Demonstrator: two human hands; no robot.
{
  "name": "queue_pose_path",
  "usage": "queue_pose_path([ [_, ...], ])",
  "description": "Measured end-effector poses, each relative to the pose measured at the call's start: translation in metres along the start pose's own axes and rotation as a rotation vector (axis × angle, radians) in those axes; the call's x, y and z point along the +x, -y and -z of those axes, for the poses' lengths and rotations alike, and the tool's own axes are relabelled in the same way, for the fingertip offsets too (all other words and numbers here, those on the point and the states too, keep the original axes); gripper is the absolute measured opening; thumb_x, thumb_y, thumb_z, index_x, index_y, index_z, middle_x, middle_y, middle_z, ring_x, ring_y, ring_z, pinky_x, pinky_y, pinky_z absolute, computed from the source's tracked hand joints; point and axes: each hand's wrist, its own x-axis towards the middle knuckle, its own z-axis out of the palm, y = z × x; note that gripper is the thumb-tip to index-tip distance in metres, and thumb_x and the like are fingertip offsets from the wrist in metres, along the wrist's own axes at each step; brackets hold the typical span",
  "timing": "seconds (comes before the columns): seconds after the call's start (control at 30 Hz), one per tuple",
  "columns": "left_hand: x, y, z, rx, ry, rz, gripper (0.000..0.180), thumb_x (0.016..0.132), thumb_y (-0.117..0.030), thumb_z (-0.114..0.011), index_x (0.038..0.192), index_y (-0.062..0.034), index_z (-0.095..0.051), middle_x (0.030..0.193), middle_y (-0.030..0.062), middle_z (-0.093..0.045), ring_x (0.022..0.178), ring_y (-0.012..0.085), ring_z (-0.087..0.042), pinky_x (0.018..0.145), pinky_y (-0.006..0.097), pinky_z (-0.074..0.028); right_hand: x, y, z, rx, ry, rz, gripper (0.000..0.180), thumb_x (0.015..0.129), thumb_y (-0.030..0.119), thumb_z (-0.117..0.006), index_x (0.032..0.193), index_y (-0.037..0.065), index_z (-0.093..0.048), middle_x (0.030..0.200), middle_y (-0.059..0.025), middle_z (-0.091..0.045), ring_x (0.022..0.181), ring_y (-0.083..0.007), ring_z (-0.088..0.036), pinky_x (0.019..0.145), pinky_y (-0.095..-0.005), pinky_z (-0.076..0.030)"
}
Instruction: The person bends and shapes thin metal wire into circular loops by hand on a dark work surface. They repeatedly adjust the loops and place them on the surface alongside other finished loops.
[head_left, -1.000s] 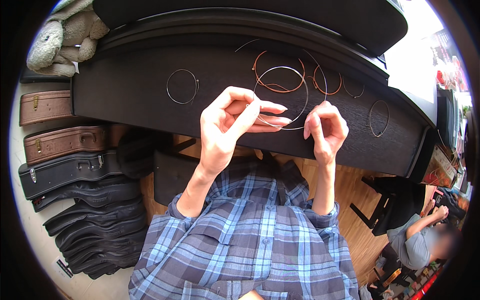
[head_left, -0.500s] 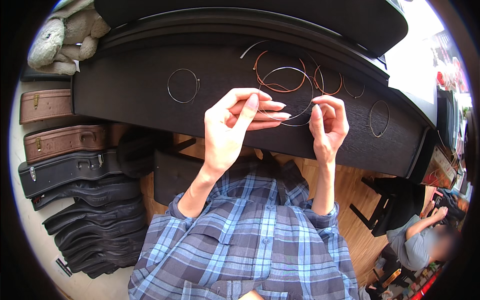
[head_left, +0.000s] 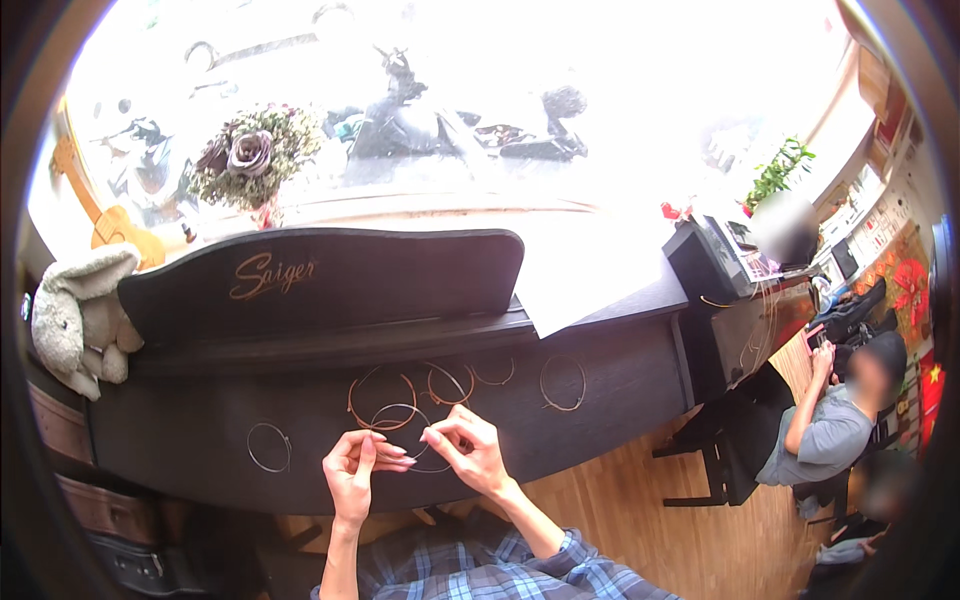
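Between both hands I hold a thin silver coiled wire, which looks like an instrument string (head_left: 395,405), in front of the black piano-like surface (head_left: 620,360). My left hand (head_left: 350,480) pinches the loop's left side with thumb and fingers. Thumb and forefinger of my right hand (head_left: 475,458) close on its right side. Just beyond my hands lie copper-coloured coiled strings (head_left: 351,402), partly behind the held loop. One silver coiled string (head_left: 289,455) rests alone at the left, another coil (head_left: 543,385) at the right.
Behind the surface rises a black panel (head_left: 400,275), with a white sheet (head_left: 590,275) at its right. A plush toy (head_left: 62,325) sits at the left end. Right of me are a black bench (head_left: 735,430) and a seated person (head_left: 835,430). Dark cases stand low at left.
My view has tipped up and turned right, so window, panel and seated person show more. Both hands keep hold of the string loop; the right hand now sits closer to the left.
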Motion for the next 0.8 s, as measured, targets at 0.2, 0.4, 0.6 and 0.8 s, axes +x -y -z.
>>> queue_pose_path([
  [0.2,-0.003,0.018,0.012,-0.009,0.12,-0.049,0.035,0.103,-0.033,-0.055,0.115,-0.0015,-0.044,0.077,0.0163,-0.072,0.065,0.0234,-0.071,0.061,0.032,-0.057,-0.003,-0.004,-0.003,0.219,0.046,-0.121,0.011,0.099,0.007,-0.065,0.095,-0.003,-0.068,0.082,-0.0032,-0.061,0.055,-0.004,-0.056,0.047,-0.0208,-0.042],
  [0.4,-0.001,0.027,0.011,-0.329,0.198,0.073,0.03,0.101,-0.032,-0.061,0.098,-0.0072,-0.045,0.066,0.0105,-0.063,0.053,0.0212,-0.063,0.05,0.029,-0.051,-0.001,-0.003,-0.002,0.166,0.022,-0.006,0.015,0.098,0.012,-0.067,0.092,-0.001,-0.068,0.076,-0.0044,-0.062,0.053,-0.0068,-0.055,0.048,-0.0239,-0.041],
  [0.6,0.003,0.03,0.018,-0.64,0.269,0.135,0.019,0.108,-0.028,-0.049,0.101,-0.0097,-0.049,0.064,-0.0033,-0.048,0.049,0.0057,-0.041,0.048,0.021,-0.035,-0.003,-0.001,-0.001,0.183,0.065,0.009,0.017,0.097,0.015,-0.068,0.092,-0.001,-0.068,0.076,-0.0046,-0.064,0.057,-0.0091,-0.055,0.051,-0.027,-0.043],
  [0.8,0.004,0.022,0.013,-0.69,0.143,0.268,0.013,0.109,-0.019,-0.045,0.104,-0.0089,-0.05,0.061,-0.0046,-0.042,0.048,0.0053,-0.036,0.05,0.022,-0.033,-0.002,0.001,-0.002,0.192,0.046,0.038,0.017,0.097,0.015,-0.068,0.092,-0.001,-0.067,0.075,-0.005,-0.063,0.055,-0.0096,-0.054,0.051,-0.0271,-0.043],
])
